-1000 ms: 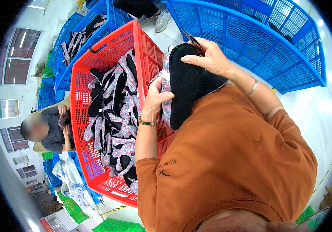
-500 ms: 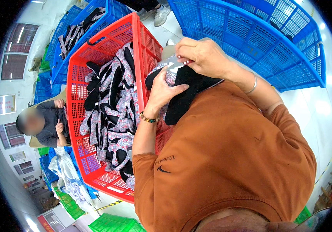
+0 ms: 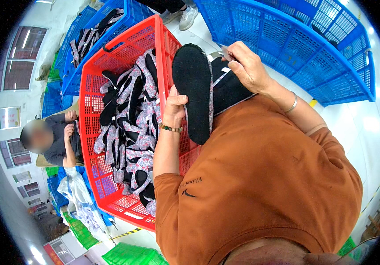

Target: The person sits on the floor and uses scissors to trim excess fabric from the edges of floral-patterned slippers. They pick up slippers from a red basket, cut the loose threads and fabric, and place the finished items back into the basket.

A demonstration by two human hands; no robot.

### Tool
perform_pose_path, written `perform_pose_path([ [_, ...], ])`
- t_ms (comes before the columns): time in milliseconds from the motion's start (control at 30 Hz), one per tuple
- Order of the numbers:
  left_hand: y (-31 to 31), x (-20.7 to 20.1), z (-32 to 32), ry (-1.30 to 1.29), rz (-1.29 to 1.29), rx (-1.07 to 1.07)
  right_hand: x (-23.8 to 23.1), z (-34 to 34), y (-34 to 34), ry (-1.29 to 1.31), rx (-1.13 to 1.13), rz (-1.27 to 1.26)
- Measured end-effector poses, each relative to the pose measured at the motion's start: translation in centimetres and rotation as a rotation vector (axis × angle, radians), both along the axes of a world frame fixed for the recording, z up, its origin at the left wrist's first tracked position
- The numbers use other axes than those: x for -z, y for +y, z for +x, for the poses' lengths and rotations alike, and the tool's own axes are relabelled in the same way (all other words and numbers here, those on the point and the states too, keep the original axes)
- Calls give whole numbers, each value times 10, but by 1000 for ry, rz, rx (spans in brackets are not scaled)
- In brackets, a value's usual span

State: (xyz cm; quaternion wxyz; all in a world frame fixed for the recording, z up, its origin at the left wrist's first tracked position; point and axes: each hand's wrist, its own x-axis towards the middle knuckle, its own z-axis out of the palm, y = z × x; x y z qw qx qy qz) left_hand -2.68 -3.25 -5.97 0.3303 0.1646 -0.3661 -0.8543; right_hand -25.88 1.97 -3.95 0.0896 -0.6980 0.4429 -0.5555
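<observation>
A slipper (image 3: 193, 95) with a black sole stands lengthwise in front of me, its sole turned up and a floral edge along its right side. My left hand (image 3: 175, 107) is closed around its left edge, the thumb lying on the sole. Partly behind it, a second black slipper (image 3: 232, 90) lies against my lap, with a white strip near its upper end. Over that second slipper my right hand (image 3: 249, 68) is closed, pinching a small pale flat piece (image 3: 227, 54) between thumb and fingers. What that piece is cannot be made out.
At my left stands a red mesh crate (image 3: 161, 57) heaped with floral and black slippers (image 3: 130, 119). Large blue crates (image 3: 282, 48) stand at the far right, and another blue crate (image 3: 130, 20) at the far left. Another person (image 3: 57, 137) sits beyond the red crate.
My left hand has turned the slipper so its black sole faces up. My right hand has moved right, away from it, with the small pale piece.
</observation>
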Motion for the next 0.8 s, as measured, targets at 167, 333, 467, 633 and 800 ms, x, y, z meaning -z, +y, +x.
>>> perform_pose_path([
  [167,-15,35,13,276,215,135,15,3,-2,192,25,-38],
  [333,-14,43,7,332,310,181,16,13,-4,290,29,-125],
  [467,-6,36,3,274,302,151,15,14,-8,267,33,-146],
  [633,-4,39,4,281,289,120,10,18,-9,268,-2,-161],
  [800,-7,33,1,280,352,152,6,15,-9,247,15,-106],
])
